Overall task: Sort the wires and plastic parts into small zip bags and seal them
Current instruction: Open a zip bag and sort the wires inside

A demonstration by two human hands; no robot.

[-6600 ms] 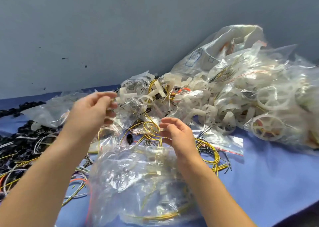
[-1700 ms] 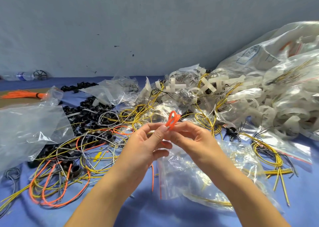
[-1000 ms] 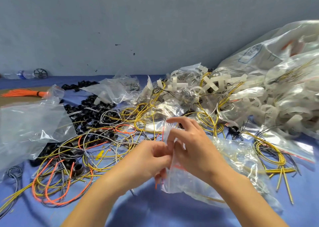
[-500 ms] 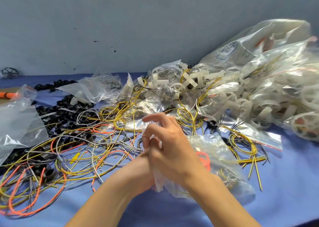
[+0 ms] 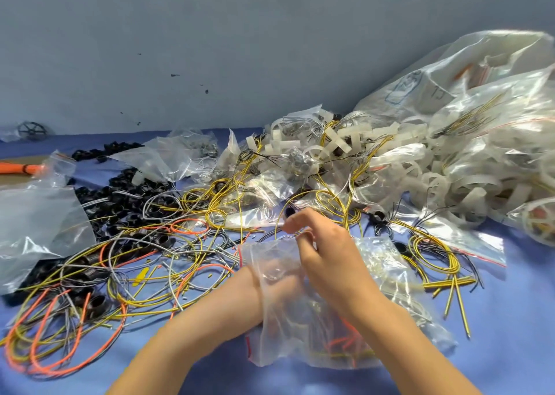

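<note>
Left hand [image 5: 280,276] inside clear zip bag [image 5: 390,274], grip blurred, can't tell; right hand [image 5: 327,256] pinches the bag's mouth.

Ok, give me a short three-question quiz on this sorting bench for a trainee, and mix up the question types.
1. True or false: the left hand is pushed inside the clear zip bag.
2. What colour is the coiled wire lying near the bottom of that bag? A green, B orange, C purple.
3. Fill the gap: the pile of black rings lies on the person's ___ side of the bag.

Key: 1 true; 2 B; 3 left.
</note>
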